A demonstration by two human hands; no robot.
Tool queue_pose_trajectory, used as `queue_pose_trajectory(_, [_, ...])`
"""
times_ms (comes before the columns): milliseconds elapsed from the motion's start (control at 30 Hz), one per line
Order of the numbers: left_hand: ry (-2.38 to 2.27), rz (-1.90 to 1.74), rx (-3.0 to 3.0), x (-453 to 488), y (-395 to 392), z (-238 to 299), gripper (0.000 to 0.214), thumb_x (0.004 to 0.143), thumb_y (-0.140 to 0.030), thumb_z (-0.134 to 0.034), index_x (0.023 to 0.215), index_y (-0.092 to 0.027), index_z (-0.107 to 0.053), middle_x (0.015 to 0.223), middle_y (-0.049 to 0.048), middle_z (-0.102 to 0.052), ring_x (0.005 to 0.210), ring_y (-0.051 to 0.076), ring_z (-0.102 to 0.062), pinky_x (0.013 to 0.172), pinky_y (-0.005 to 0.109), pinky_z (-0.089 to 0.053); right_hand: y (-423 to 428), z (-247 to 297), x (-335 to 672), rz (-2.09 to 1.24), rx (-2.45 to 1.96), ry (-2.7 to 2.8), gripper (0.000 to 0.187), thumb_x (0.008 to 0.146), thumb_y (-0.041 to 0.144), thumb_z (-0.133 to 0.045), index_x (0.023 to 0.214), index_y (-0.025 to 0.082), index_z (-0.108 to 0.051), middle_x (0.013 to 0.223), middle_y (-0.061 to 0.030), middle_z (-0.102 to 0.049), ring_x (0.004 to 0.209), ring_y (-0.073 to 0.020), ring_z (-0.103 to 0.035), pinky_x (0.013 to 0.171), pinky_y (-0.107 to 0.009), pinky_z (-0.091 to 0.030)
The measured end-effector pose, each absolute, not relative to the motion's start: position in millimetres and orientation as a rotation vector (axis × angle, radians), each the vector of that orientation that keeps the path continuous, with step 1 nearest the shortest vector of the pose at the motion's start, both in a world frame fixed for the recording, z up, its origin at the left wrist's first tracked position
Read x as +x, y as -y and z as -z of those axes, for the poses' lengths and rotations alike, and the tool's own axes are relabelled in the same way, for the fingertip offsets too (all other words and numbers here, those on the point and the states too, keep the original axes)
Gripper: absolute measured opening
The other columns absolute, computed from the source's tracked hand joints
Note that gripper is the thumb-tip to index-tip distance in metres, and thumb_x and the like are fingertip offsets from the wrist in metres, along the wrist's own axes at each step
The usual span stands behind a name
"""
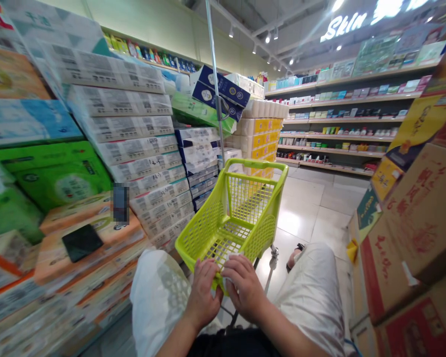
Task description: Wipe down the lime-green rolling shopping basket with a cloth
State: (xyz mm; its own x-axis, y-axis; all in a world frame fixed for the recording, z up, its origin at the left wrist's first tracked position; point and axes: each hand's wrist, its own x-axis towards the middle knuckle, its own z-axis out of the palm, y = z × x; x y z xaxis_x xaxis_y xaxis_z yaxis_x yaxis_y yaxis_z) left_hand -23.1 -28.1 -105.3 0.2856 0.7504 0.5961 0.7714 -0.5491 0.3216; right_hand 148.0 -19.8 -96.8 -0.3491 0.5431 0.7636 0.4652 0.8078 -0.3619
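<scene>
A lime-green plastic shopping cart (200,233) stands right in front of my knees, its lattice basket tilted toward me. My left hand (205,290) is closed over the cart's near rim, fingers curled across the edge and thumb below. Close beside it, my right hand (243,287) is closed around a crumpled white piece, which looks like a tissue (228,283), pressed against the same rim. Most of the tissue is hidden under the fingers. The part of the basket floor that shows holds nothing I can make out.
Stacked white paper packs (134,124) rise on the left. A dark flat device (82,243) lies on orange packs (48,263). Brown cartons (416,213) line the right side. Behind the cart are pale floor tiles (301,198) and stocked shelves (342,119).
</scene>
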Motion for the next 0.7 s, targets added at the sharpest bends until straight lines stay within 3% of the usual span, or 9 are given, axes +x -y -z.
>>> queue_pose_trajectory(200, [1.471,1.086,-2.497,-22.3,29.1,103.2,0.033,0.068,-0.013,-0.048,0.101,-0.021,-0.052,0.100,0.0069,-0.062,0.111,0.027,-0.054,0.108,0.058,-0.032,-16.8,87.6,172.4,-0.090,-0.830,1.890,0.025,0.086,0.013,-0.048,0.105,0.023,-0.062,0.105,-0.0066,-0.064,0.108,-0.0202,-0.056,0.101,-0.042,-0.042])
queue_pose_trajectory(467, [1.483,1.132,-2.483,-20.5,28.4,107.4,0.029,0.069,-0.015,-0.049,0.096,-0.022,-0.054,0.098,0.0062,-0.063,0.110,0.027,-0.055,0.106,0.056,-0.034,15.9,101.5,151.7,-0.100,-0.789,1.888,0.029,0.085,0.009,-0.045,0.108,0.023,-0.059,0.110,-0.0068,-0.063,0.122,-0.0214,-0.049,0.107,-0.045,-0.038])
queue_pose_trajectory(700, [1.492,1.122,-2.481,-25.6,27.7,109.1,0.033,0.067,-0.014,-0.048,0.099,-0.022,-0.054,0.100,0.0061,-0.063,0.111,0.028,-0.055,0.109,0.058,-0.031,-19.7,88.8,171.7,-0.095,-0.799,1.876,0.023,0.086,0.012,-0.047,0.102,0.023,-0.061,0.103,-0.0057,-0.063,0.107,-0.0202,-0.055,0.098,-0.041,-0.042])
